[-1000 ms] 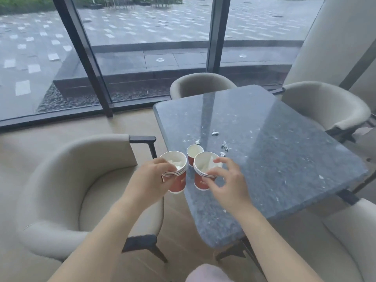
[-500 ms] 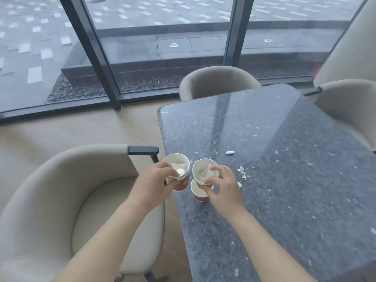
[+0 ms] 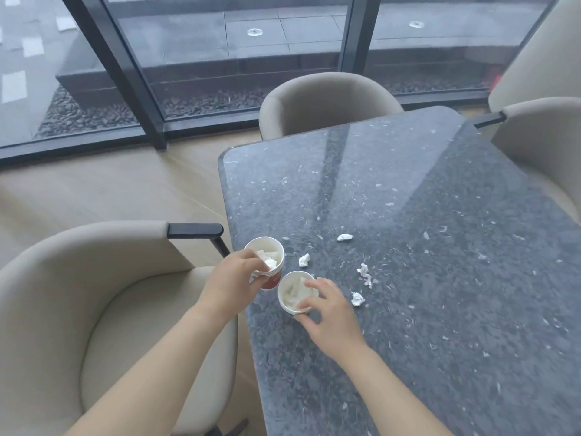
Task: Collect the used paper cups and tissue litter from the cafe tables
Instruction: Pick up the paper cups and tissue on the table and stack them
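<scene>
Cup stack (image 3: 273,281) sat in my left grip (image 3: 234,280), whose fingers were curled round its upper side; I could not tell whether its base rested on the desk (image 3: 440,215) or hung just above it. Its top cup was filled with wadded tissue (image 3: 269,262). Just to the right of that grip, my right grip (image 3: 330,306) pinched the rim of a second cup (image 3: 285,297) with curled fingertips. This cup also held white tissue and appeared to stand on the desk.

I judged the cups on this desk as good as collected; what remained for them was nesting the second cup into the stack. The litter was less far along. Loose tissue scraps (image 3: 357,298) lay on the stone: one just right of my right grip, one just beyond it beside the stack, a pair a little further out, and one well beyond. Those were left to pick up, and I could see no other desks to judge
</scene>
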### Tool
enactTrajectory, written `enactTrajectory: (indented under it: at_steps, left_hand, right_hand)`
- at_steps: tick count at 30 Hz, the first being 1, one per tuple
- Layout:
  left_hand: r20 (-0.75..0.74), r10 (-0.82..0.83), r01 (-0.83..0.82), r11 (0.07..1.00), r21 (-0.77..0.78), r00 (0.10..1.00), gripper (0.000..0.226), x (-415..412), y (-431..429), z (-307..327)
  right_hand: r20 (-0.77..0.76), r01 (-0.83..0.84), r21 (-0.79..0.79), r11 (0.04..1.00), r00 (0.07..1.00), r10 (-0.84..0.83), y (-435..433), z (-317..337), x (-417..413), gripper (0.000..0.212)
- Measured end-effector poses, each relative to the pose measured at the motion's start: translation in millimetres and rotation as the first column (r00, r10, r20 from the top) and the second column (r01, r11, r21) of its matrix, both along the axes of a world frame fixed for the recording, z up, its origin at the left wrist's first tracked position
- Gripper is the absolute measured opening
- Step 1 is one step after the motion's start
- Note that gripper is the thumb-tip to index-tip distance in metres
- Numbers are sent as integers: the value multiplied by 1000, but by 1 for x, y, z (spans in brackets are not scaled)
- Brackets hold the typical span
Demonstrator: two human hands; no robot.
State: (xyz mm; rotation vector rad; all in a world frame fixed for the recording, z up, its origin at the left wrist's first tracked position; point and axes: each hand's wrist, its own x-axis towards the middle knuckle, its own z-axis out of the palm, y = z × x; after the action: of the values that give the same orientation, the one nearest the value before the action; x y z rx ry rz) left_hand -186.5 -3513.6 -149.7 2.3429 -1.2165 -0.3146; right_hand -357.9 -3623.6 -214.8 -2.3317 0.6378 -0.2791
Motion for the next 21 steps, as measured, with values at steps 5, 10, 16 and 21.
enactTrajectory:
  at_steps: [5, 10, 16, 21]
  left_hand:
    - [-12, -52, 52, 998, 30, 999, 12, 6, -17, -10]
    - [5, -58, 58, 997, 53, 998, 12, 12, -29, -21]
    - [-11, -112, 113, 986, 120, 994, 16, 19, -40, -34]
    - [-11, -134, 134, 990, 44, 991, 21, 21, -43, -36]
  right_hand:
    - [137, 55, 44, 998, 989, -60, -15, 12, 2, 14]
    - [140, 128, 19, 992, 982, -130, -43, 10, 15, 14]
    - [-35, 71, -12, 997, 997, -71, -77, -19, 44, 20]
    - [-219, -31, -7, 999, 975, 29, -88, -48, 62, 31]
